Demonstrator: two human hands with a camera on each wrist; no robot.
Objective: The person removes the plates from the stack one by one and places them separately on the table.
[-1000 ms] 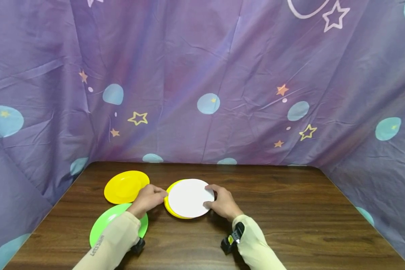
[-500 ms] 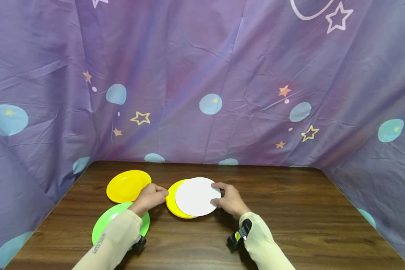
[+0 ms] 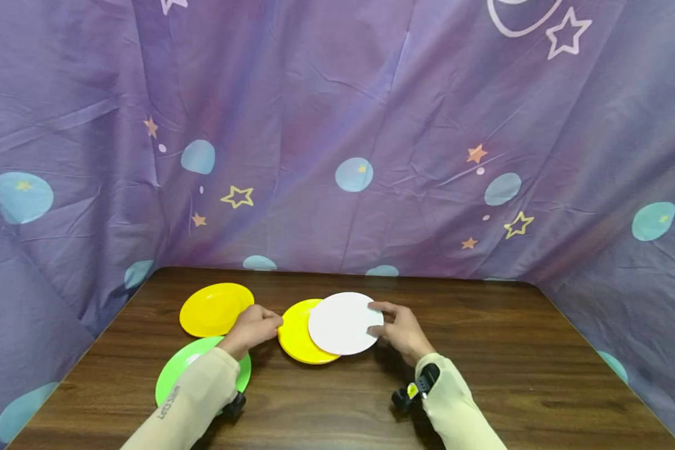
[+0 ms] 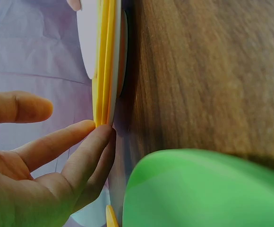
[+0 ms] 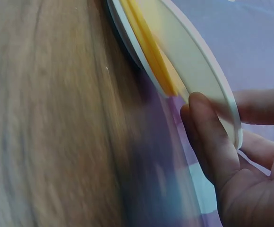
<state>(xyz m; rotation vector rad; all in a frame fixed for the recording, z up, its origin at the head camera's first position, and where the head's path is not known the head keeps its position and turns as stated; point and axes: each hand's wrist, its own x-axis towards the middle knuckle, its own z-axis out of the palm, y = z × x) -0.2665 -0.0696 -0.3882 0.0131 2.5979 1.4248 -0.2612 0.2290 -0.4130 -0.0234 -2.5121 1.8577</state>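
Purple fabric (image 3: 292,125) sweeping across the back and round both sides, creased all over, pale-blue blobs (image 3: 354,174) and orange stars (image 3: 476,154) scattered about; below, a dark wood-grain bench (image 3: 512,350)!

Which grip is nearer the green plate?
Left. The left grip is just beyond the green plate, its sleeve reaching over part of it; the right grip is farther right, holding the white plate.

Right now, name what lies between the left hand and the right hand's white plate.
In the head view, the stacked yellow plate shows between them.
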